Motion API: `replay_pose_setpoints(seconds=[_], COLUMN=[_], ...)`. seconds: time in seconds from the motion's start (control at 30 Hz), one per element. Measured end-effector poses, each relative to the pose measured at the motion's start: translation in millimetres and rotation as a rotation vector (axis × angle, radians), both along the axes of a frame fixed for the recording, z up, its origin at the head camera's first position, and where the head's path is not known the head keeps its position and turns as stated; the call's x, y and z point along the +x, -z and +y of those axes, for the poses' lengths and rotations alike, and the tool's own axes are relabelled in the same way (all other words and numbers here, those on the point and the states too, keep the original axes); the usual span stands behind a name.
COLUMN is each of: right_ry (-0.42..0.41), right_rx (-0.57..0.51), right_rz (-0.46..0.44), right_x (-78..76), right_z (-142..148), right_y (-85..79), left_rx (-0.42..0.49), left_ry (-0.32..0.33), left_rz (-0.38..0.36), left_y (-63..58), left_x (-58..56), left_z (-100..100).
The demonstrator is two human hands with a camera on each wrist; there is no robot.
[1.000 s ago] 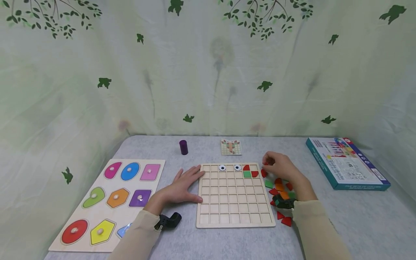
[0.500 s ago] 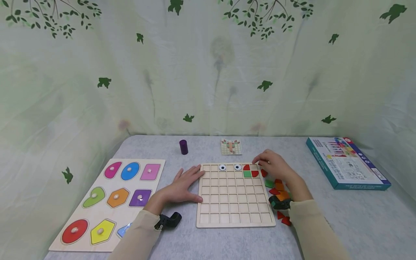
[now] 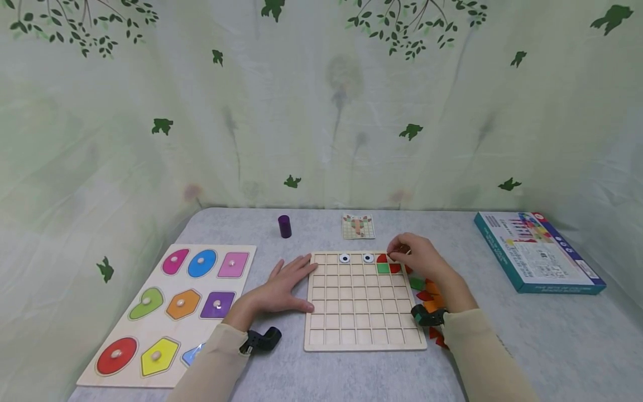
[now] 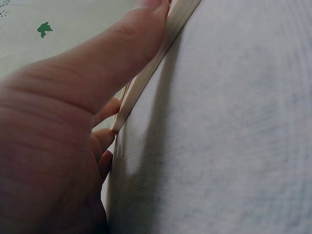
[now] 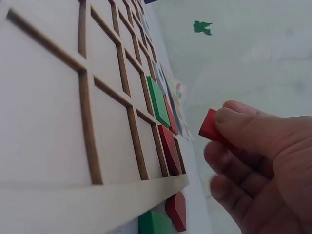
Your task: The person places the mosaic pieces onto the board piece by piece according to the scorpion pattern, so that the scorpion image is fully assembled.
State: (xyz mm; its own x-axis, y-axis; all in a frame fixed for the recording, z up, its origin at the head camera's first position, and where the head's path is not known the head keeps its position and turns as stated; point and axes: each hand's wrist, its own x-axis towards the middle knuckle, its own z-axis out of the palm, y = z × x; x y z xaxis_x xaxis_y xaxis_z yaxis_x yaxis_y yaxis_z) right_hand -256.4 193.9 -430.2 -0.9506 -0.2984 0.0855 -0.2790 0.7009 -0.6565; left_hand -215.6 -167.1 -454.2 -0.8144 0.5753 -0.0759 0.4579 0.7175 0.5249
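At left on the worktop, the knob puzzle carries coloured shapes in their recesses; the left sleeve partly covers its blue shape. Next, the left hand lies with fingers spread, thumb and fingertips touching the left edge of the grid board; they grip nothing. The grid board's far row holds two eye pieces and a red quarter piece; the second row holds a green square and another red piece. Above the far right corner, the right hand pinches a red piece between thumb and index finger, apart from the grid board. Its shape is largely hidden by the thumb. Right of the grid board, loose pieces lie partly hidden by the right wrist and its camera. Farther right lies a box.
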Motion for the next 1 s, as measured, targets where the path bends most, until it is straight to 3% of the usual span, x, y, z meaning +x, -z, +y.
replay_pose_setpoints(seconds=[0.3,0.7,1.0], right_ry=[-0.060,-0.084,-0.129], right_rx=[0.091,0.024,0.054], right_rz=[0.053,0.036,0.080], right_x=[-0.6,4.8,3.6], right_z=[-6.1,-18.7,-32.1], right_y=[1.5,1.2,6.7], left_rx=[0.004,-0.006,-0.012], left_ry=[0.002,-0.005,0.000], left_rz=[-0.004,-0.011,0.000], left_y=[-0.4,-1.2,1.3], left_x=[-0.2,0.4,-0.8], left_z=[0.8,1.8,-0.2])
